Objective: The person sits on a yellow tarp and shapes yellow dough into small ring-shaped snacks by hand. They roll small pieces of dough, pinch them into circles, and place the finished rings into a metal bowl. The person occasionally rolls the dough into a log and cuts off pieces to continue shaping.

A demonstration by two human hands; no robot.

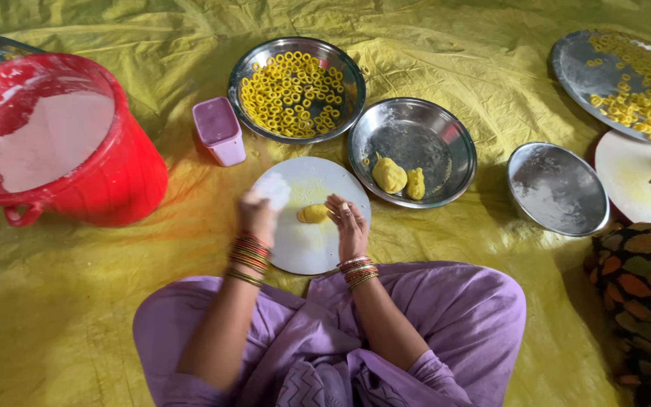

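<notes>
The round white board (pixel 307 249) lay on the yellow sheet (pixel 453 68) directly in front of the seated person's knees. On the board, near its middle, sat a small lump of yellow dough (pixel 313 214). The right hand (pixel 349 226) rested on the board just right of the lump, fingers extended and loosely spread, fingertips touching the lump's side; nothing was grasped. The left hand (pixel 259 211) was raised over the board's left edge, fingers closed around a pale white object (pixel 273 190); blur prevented telling what it was.

Beyond the board to the right stood a steel bowl (pixel 446 124) holding two further dough lumps (pixel 398 178). Beyond the board, straight ahead, a second steel bowl (pixel 250 68) held yellow dough rings (pixel 293 93). A small lilac cup (pixel 219 132) stood beyond the board's left edge. Well left of the board was a red bucket (pixel 114 181) containing white flour. Far right of the board sat an empty steel bowl (pixel 557 188) and a tray of rings (pixel 578 68).
</notes>
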